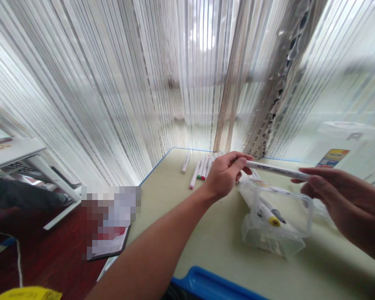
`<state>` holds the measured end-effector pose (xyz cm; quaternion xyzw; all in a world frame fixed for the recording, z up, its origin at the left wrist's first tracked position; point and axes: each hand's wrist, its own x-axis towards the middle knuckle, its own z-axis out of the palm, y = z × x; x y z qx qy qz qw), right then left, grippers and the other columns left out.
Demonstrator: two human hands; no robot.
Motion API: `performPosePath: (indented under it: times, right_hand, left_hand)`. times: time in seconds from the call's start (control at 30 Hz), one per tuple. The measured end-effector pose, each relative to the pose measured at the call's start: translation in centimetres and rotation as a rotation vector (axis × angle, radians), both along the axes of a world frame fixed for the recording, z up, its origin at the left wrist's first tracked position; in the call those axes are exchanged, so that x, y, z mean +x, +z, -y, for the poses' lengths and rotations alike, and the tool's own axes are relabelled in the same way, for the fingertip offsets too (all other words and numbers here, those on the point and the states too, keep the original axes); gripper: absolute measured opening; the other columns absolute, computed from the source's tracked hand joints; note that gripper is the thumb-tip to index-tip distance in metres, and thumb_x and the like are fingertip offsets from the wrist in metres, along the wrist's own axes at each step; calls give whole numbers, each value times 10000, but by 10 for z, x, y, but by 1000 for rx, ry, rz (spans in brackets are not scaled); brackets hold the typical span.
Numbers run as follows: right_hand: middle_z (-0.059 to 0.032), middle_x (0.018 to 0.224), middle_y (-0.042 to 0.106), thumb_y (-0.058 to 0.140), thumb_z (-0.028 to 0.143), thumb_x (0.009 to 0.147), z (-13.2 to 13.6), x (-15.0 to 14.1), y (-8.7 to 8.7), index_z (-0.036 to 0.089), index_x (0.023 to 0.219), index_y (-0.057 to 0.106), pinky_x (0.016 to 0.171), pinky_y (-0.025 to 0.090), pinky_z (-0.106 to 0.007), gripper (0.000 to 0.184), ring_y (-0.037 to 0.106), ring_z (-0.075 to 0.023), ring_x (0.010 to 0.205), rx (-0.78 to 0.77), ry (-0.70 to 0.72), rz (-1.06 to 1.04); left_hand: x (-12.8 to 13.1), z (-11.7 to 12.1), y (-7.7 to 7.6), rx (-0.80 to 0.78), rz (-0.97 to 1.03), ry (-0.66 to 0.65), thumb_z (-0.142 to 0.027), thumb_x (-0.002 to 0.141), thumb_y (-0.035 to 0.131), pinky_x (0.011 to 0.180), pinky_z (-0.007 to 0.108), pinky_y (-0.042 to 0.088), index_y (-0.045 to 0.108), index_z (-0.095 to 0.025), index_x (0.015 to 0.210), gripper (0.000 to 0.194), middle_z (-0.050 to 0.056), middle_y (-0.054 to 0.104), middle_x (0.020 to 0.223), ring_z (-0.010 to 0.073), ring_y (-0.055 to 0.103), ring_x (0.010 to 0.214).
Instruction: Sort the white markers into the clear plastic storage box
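Left forearm (156, 233) is closest, coming up across the table (165, 208) to the left of the clear box (250, 235). White marker (275, 169) is up in the air over the far side of that box, nearly level, one end at each hand. Left hand (223, 175): fingers closed in a pinch on the marker's left end. Right hand (340, 193): thumb and fingers closed around the other end, no real gap. Can't tell from here which end is the cap, or whether it's on.

Handling, my read: two-ended hold suits something this thin. Light pressure, both hands in line; pushing one end sideways could roll it out of the pinch. Any pull or twist is best straight along the barrel. Wrists want to be high enough to miss the box's raised clear frame (310, 212).

Inside the box: yellow-ended marker (274, 221), grey-ended marker (278, 215) beside it. Loose markers (197, 171) lie left of the box, past the left wrist; a low elbow swing might scatter them.
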<state>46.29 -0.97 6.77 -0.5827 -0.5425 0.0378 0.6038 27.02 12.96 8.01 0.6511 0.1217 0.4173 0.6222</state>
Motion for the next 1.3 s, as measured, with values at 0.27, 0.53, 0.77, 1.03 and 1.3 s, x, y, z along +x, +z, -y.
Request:
performPosePath:
  times: [0.27,0.53,0.77,1.03,1.3]
  right_hand:
    - [-9,668,666,721,343,863,-6,-7,1,179,1018,689,408,446,-239,228,543,-97,456,51,214,-145]
    - [29,640,622,735,263,857,-7,-5,-1,171,1027,682,410,470,-207,201,545,-76,465,70,300,-215]
    - [32,615,607,723,261,864,-8,-3,-1,160,1017,679,392,460,-216,188,539,-83,450,62,289,-213]
    - [-14,716,673,672,311,907,-7,-4,1,159,1029,673,403,455,-235,195,543,-85,463,56,291,-200]
    - [-43,788,703,684,332,902,-10,-1,0,174,1015,681,402,456,-238,194,540,-86,469,80,243,-200]
  left_hand:
    - [-5,4,8,83,-89,104,-327,869,645,422,202,290,687,-105,936,235,20,652,640,59,425,451]
    - [-9,8,13,65,-147,130,-295,747,794,442,189,312,715,-127,942,269,-12,644,618,57,441,479]
    - [-12,1,8,27,-72,40,-270,824,689,494,215,345,725,-124,1006,236,52,704,727,72,462,513]
    - [-11,0,9,-66,-36,1,-290,829,597,480,228,353,733,-99,984,281,92,727,729,104,507,520]
    - [4,-2,9,-7,-86,89,-303,777,711,431,211,304,720,-103,918,245,30,672,639,63,419,443]
